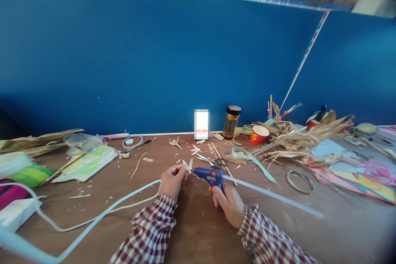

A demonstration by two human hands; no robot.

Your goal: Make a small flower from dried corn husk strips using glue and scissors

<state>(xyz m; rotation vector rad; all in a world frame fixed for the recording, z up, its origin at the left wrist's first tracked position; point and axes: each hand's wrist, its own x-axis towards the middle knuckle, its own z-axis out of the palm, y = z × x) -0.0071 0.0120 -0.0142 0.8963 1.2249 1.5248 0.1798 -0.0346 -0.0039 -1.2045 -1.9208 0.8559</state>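
Observation:
My right hand (228,203) is wrapped round the grip of a blue glue gun (209,175), whose nozzle points left. A long glue stick (272,196) sticks out of its back to the right. My left hand (172,179) pinches a small pale leaf-shaped piece (187,166) right at the nozzle tip. Both hands hover low over the brown table (198,231) at centre. A pale cord (102,214) runs from near my left wrist off to the left.
Scissors (213,160) lie just behind the glue gun. A dark jar (231,121) and a red paper cup (258,135) stand at the blue back wall. Dried husks (306,138) pile up at right, papers (85,163) and cloth at left, and a metal ring (300,181) lies at right.

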